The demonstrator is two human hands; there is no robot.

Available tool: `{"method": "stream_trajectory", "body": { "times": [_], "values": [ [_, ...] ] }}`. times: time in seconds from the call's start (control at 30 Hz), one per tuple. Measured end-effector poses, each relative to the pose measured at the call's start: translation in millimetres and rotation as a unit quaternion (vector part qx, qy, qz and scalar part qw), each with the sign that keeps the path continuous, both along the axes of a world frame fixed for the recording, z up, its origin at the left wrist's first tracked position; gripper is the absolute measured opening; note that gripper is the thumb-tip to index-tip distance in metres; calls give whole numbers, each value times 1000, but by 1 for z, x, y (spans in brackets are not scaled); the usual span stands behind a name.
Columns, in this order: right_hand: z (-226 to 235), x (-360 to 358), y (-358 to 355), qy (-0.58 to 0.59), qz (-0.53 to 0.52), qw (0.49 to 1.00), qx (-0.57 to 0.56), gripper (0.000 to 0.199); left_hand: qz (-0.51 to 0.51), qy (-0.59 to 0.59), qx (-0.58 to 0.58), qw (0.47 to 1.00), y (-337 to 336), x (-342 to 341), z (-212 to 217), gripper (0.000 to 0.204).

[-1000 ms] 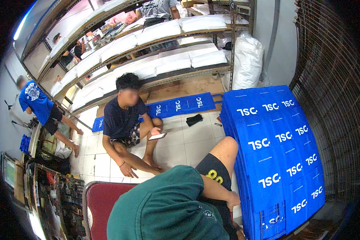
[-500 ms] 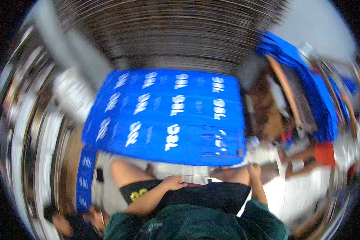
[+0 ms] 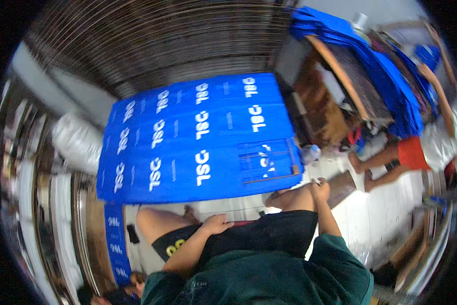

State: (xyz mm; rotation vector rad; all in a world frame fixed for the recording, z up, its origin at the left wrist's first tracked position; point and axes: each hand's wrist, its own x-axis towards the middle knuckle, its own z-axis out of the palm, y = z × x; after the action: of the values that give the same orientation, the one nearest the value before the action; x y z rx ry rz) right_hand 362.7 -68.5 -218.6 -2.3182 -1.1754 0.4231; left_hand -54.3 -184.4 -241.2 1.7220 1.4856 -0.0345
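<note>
My left hand (image 3: 217, 223) rests on the black shorts (image 3: 274, 234) over my lap, holding nothing that I can see; its fingers look loosely laid out. At my right knee, my right hand (image 3: 320, 191) is closed, with a small pale bit showing at its fingertips that is too small to name. Just beyond my knees, blue fabric (image 3: 180, 152) with rows of white printing covers a low table. On its near right corner lies a thin rectangular frame (image 3: 295, 169) with brownish edges. Neither hand touches the fabric.
A blue printed strip (image 3: 115, 244) hangs at the left, beside a dark flat object (image 3: 133, 234) on the floor. A white plastic-wrapped bundle (image 3: 76, 142) stands far left. At the right, blue cloth (image 3: 391, 86) is piled on a table, where a person in red shorts (image 3: 412, 155) works.
My view has turned to the right, so the table and fabric sit further left and the co-worker's table shows more. My hands stay on my lap and knee.
</note>
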Motion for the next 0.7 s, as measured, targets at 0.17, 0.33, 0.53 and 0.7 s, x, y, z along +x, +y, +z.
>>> {"method": "stream_trajectory", "body": {
  "times": [0.17, 0.33, 0.53, 0.7],
  "values": [
    [33, 13, 21, -114, 84, 952, 273, 25, 32, 2, -23, 999, -2, 1, 20, 46],
    [189, 35, 93, -169, 89, 853, 486, 15, 25, -10, -20, 999, -7, -7, -13, 45],
    [302, 171, 172, -419, -45, 801, 425, 24, 41, -15, -4, 999, 5, 5, -2, 45],
    [329, 204, 251, -461, -48, 862, 203, 30, 70, -7, 14, 997, -12, -10, -14, 45]
  ]
}}
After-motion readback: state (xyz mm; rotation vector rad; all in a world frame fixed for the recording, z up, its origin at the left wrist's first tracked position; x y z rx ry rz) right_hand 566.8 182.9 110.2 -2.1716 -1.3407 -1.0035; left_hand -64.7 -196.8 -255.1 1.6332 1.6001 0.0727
